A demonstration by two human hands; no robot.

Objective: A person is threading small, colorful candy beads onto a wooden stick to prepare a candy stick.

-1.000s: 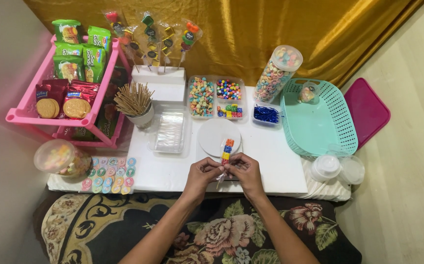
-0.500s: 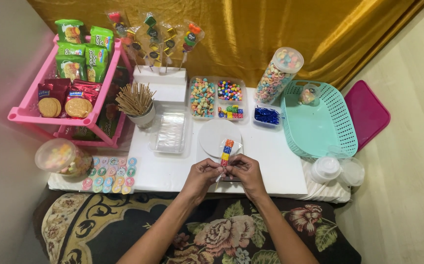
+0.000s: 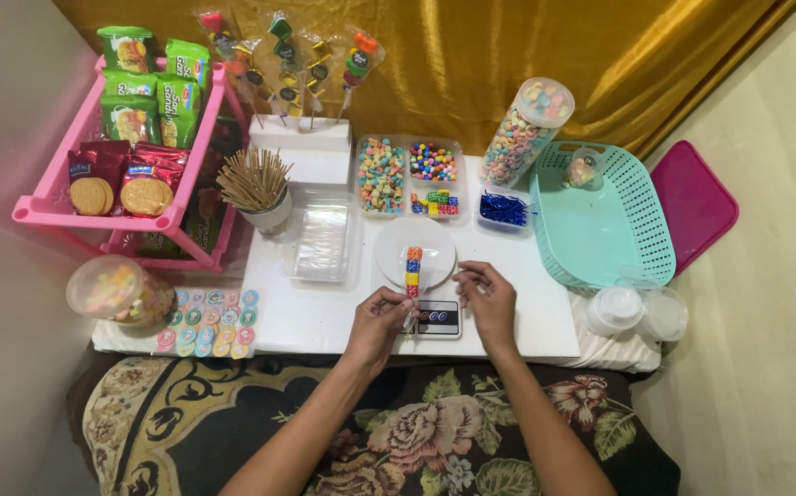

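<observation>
Green packets (image 3: 145,87) and red biscuit packs (image 3: 123,179) fill the pink rack (image 3: 44,207) left of the white plate (image 3: 435,241), where left hand (image 3: 378,317) fingers pinch the candy skewer (image 3: 413,268), right hand (image 3: 488,296) loosely curled, empty.

Desk (image 3: 325,317): smooth, matt white surface. Behind the desk, curtain (image 3: 508,55): gold cloth with a satin sheen. On the desk, plate (image 3: 389,253): white, smooth, faintly glossy. Right of the plate, basket (image 3: 600,230): teal plastic, perforated walls. Left of the plate, sticks (image 3: 253,179): bare wood, matt, and rack (image 3: 49,207): glossy pink plastic holding shiny foil packets. Below the desk, blanket (image 3: 416,441): floral woven cloth, matt.
</observation>
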